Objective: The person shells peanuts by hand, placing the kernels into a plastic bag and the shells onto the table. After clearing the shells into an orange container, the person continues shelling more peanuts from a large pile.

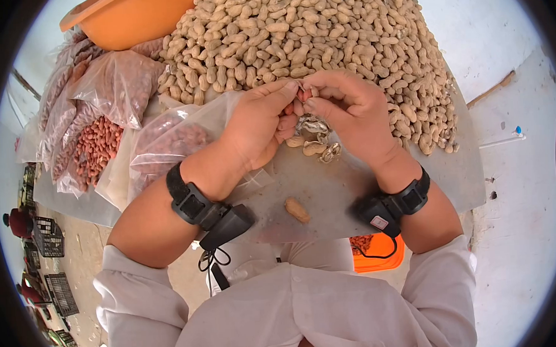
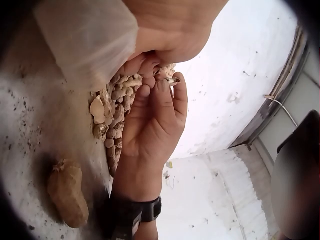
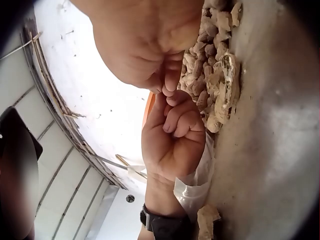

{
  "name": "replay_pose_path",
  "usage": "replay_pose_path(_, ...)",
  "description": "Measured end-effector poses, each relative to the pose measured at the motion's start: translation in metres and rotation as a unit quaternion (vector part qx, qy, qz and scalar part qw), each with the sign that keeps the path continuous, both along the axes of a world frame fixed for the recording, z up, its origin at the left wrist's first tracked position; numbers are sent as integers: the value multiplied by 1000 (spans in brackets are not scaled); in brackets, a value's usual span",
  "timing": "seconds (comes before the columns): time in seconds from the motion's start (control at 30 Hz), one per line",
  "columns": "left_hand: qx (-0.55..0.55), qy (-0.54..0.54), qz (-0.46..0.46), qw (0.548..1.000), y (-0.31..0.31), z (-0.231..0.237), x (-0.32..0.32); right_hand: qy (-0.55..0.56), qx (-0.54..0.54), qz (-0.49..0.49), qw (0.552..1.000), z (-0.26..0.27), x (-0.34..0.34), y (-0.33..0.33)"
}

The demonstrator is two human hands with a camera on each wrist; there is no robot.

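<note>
Both hands meet over the near edge of a large heap of unshelled peanuts (image 1: 272,37). The left hand (image 1: 257,121) has its fingers curled round reddish peanut kernels (image 1: 289,109), its thumb and index fingertip together. The right hand (image 1: 353,111) pinches a small piece, partly hidden, between thumb and fingers against the left fingertips. In the left wrist view a pale shell piece (image 2: 173,80) shows at the right fingertips. Opened shells (image 1: 314,146) lie on the table just under the hands. One whole peanut (image 1: 297,210) lies nearer the body.
Plastic bags of red kernels (image 1: 98,147) stand at the left, with another clear bag (image 1: 177,134) beside the left forearm. An orange basin (image 1: 132,22) sits at the back left. Below the table edge is an orange container (image 1: 381,260). Black crates (image 1: 61,293) stand on the floor.
</note>
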State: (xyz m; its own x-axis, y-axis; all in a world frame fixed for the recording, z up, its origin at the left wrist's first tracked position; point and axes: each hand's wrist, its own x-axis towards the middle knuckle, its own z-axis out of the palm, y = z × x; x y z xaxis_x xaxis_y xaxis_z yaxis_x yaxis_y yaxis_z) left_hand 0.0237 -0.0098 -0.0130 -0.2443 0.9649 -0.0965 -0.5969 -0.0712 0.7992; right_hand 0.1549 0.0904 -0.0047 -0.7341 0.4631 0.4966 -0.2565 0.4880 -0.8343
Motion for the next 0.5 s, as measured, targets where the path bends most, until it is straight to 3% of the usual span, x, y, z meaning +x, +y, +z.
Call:
replay_pose_path(0.17,-23,-73,-7,997,-1,-1,0,28,200,-50,978,6,-3,-4)
replay_pose_path(0.27,-40,-107,-8,993,0,2,0,39,241,-54,968,7,-3,-3)
replay_pose_path(0.5,-52,-121,-48,990,0,-2,-4,37,211,-50,976,4,-4,0)
